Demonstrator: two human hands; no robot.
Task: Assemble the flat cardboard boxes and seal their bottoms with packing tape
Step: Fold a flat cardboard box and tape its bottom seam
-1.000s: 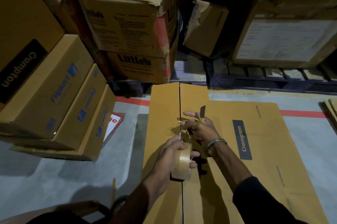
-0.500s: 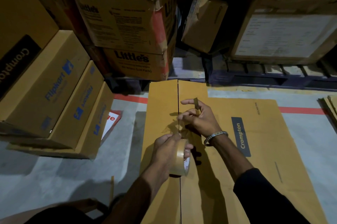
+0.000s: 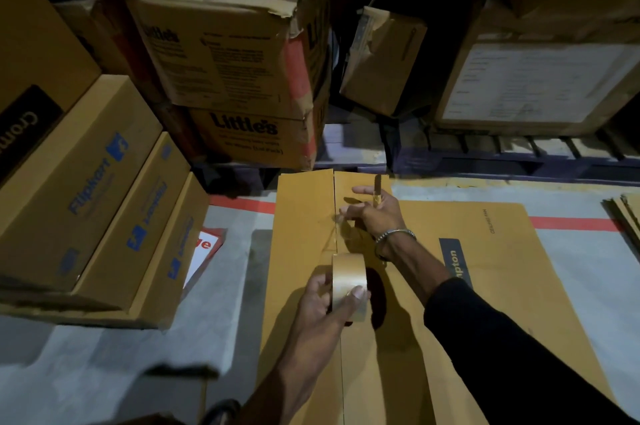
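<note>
1. On the floor ahead, the cardboard box lies with its two bottom flaps folded shut, so that their edges meet along the centre seam. This orientation presents the seam upward for taping.

2. Left hand: fingers and thumb curled round the packing tape roll, which stands on edge directly over the seam. Judgement: the roll is aligned with the seam so that the strip pays out straight along it.

3. Right hand: thumb and fingertips pinch the free end of the tape strip, which stretches clear from the roll up toward the far part of the seam. The strip appears to be above the cardboard; whether its end touches the box cannot be told.

4. The same right hand also holds a small cutter, with the blade pointing away from the person. Judgement: it is kept in hand so that the strip can be cut without setting the roll down.

5. A second flat Crompton carton lies under and to the right of the working box, serving as a work surface.

6. Finished Flipkart boxes lean stacked at left, well apart from the seam.

7. Task status, as a judgement: sealing of this bottom is at an early stage; the seam nearest the person shows no tape.
</note>
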